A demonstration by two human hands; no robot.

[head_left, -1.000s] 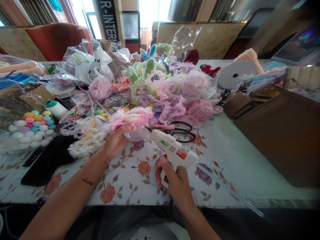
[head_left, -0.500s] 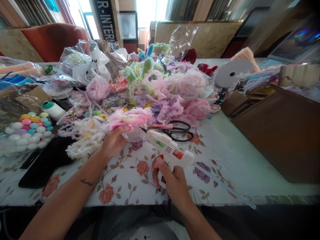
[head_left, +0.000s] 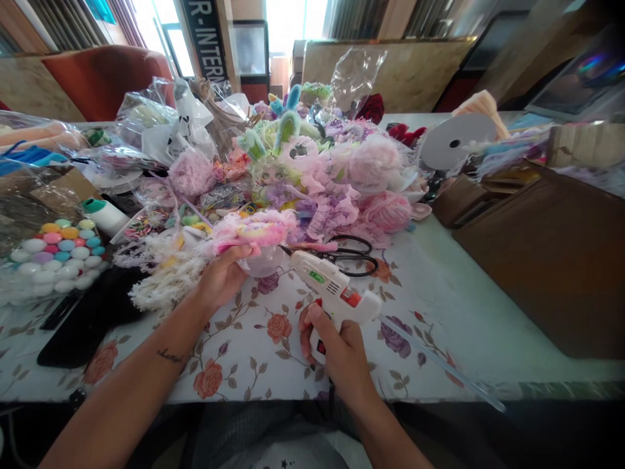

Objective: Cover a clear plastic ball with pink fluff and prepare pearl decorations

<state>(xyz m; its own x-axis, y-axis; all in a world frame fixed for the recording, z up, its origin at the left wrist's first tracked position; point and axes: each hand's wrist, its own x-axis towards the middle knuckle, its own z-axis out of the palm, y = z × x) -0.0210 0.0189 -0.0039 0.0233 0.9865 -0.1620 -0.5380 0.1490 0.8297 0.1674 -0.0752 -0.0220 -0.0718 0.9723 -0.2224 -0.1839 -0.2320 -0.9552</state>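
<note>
My left hand [head_left: 227,275] is closed on a clear rounded plastic piece [head_left: 263,264] topped with fluffy pink yarn [head_left: 254,229]. In my right hand [head_left: 334,339] is a white hot glue gun [head_left: 325,280], gripped by its handle. Its nozzle points up and left toward the plastic piece, a small distance from it. A long clear glue stick [head_left: 439,361] sticks out of the gun's back end. Black-handled scissors [head_left: 359,255] lie just behind the gun, their blades partly hidden. Cream fluffy yarn [head_left: 168,283] lies beside my left wrist.
A heap of pastel craft materials with a doll [head_left: 273,176] covers the table's middle. Bagged pompoms [head_left: 58,254], a thread spool [head_left: 105,216] and a black flat object [head_left: 83,332] lie left. A brown box [head_left: 541,260] and white reel [head_left: 456,143] stand right.
The glue gun in my right hand has shifted slightly right and back, its nozzle drawing away from the plastic piece. My left hand has hardly moved.
</note>
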